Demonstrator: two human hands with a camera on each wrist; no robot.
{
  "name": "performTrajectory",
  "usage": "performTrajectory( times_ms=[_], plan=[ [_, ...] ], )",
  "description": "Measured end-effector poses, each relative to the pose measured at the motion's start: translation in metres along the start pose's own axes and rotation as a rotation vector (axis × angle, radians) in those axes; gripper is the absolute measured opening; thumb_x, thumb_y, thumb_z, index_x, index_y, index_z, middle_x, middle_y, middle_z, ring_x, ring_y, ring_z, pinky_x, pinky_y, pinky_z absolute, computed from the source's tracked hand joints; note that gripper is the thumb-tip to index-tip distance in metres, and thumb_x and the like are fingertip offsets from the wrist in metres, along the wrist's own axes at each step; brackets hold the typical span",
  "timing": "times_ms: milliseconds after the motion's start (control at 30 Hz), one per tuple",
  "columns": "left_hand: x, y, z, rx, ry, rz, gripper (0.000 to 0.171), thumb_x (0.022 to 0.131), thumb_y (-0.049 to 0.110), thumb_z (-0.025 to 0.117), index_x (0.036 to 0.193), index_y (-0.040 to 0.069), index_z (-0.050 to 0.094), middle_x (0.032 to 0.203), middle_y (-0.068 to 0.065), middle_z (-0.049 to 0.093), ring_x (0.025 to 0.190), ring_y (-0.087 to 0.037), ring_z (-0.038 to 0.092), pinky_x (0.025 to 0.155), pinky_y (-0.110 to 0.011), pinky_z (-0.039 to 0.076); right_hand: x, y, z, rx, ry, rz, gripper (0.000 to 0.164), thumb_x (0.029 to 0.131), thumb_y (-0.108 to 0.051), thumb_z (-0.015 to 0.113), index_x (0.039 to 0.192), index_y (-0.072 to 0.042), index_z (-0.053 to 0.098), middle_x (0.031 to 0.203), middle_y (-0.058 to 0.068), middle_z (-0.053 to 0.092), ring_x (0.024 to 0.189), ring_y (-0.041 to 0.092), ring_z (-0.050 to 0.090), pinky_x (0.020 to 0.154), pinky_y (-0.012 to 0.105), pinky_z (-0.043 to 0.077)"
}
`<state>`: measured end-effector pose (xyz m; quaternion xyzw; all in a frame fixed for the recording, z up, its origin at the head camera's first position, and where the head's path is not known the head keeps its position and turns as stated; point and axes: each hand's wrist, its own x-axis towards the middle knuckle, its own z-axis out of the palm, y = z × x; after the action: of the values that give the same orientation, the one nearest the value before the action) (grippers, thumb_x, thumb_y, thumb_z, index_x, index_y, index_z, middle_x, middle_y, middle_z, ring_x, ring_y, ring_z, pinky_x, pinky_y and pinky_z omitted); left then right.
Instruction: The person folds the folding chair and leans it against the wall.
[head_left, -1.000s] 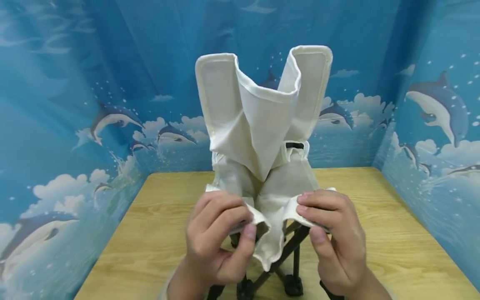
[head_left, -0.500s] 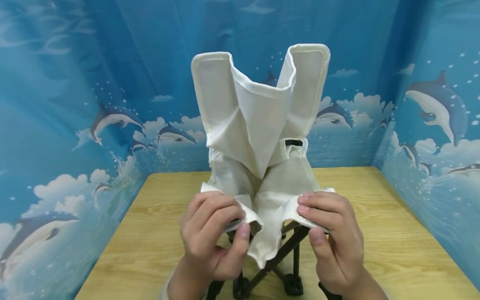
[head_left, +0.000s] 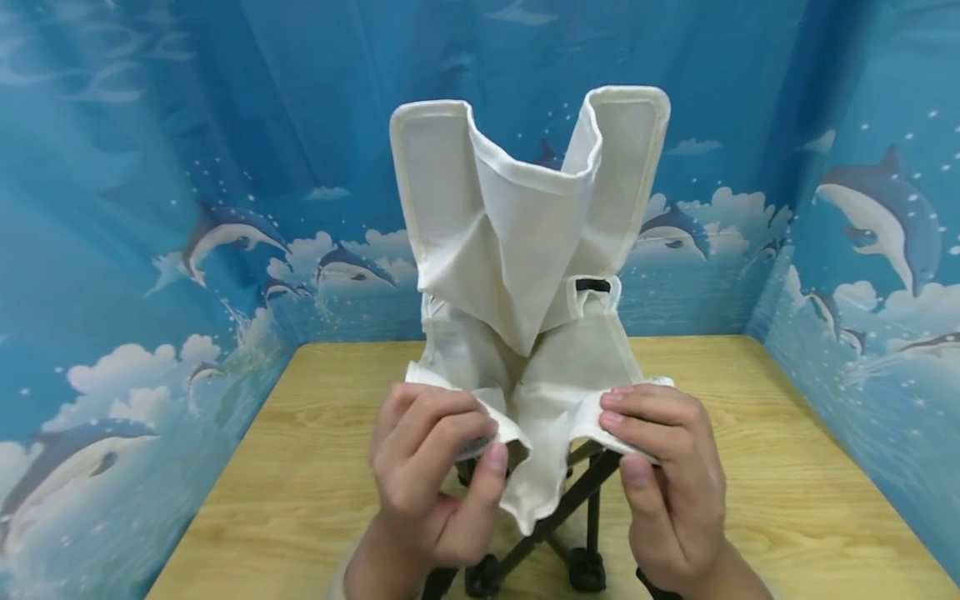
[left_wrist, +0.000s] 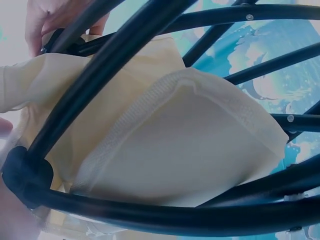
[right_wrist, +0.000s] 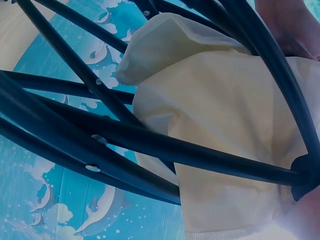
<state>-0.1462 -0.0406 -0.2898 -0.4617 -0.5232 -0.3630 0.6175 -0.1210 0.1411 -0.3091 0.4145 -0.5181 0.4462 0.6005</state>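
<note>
A small folding chair with off-white fabric (head_left: pixel 536 225) and dark crossed legs (head_left: pixel 570 504) stands partly folded in the head view. Its backrest sags in a deep V. My left hand (head_left: pixel 431 475) grips the left front corner of the seat, thumb below and fingers over the cloth. On the right front corner, my right hand (head_left: pixel 671 475) holds the fabric in much the same way. The seat's front edge droops between them. From beneath, the left wrist view shows a dark corner joint (left_wrist: pixel 25 175) beside the seat cloth (left_wrist: pixel 175 145). Another joint (right_wrist: pixel 306 177) appears in the right wrist view.
The chair's feet (head_left: pixel 587 570) are on a wood-grain table (head_left: pixel 780 467). Blue curtains (head_left: pixel 337 100) printed with dolphins and clouds surround the table's back and sides. A black strap (head_left: pixel 592 285) shows at the right of the backrest. Dark tubes (right_wrist: pixel 200 157) cross under the seat.
The left hand and the seat corner in it moved slightly left, then a little back. The right hand stays nearly still. Both holds look the same, and the chair is about as folded as before.
</note>
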Motion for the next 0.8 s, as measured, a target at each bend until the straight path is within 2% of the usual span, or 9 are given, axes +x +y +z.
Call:
performTrajectory(
  times_ms=[267,500,800],
  plan=[
    [0.005,-0.002,0.007,0.001,0.013,0.02,0.016,0.084,0.008,0.062,0.069,0.002,0.064,0.071,-0.01,0.062,0.067,-0.025,0.055,0.066,-0.034,0.041,-0.002,0.0,0.0,-0.067,-0.029,0.032,0.033,0.109,-0.011,0.051,0.098,0.016,0.065,0.104,0.03,0.065,0.108,0.033,0.063,0.104,0.031,0.047],
    [0.008,-0.005,0.013,-0.009,0.033,0.029,0.015,0.081,0.009,0.063,0.067,0.004,0.063,0.07,-0.011,0.062,0.066,-0.026,0.053,0.065,-0.034,0.042,0.0,0.0,0.007,-0.047,-0.032,0.037,0.032,0.109,-0.011,0.052,0.098,0.016,0.065,0.103,0.03,0.064,0.106,0.033,0.062,0.104,0.032,0.047],
    [0.008,-0.005,0.016,-0.019,0.001,-0.004,0.011,0.08,0.01,0.064,0.072,0.003,0.065,0.074,-0.01,0.064,0.07,-0.026,0.056,0.067,-0.037,0.044,0.002,0.0,0.013,-0.017,-0.058,0.048,0.029,0.108,-0.01,0.052,0.099,0.015,0.065,0.104,0.03,0.064,0.108,0.033,0.062,0.104,0.031,0.048]
  ],
)
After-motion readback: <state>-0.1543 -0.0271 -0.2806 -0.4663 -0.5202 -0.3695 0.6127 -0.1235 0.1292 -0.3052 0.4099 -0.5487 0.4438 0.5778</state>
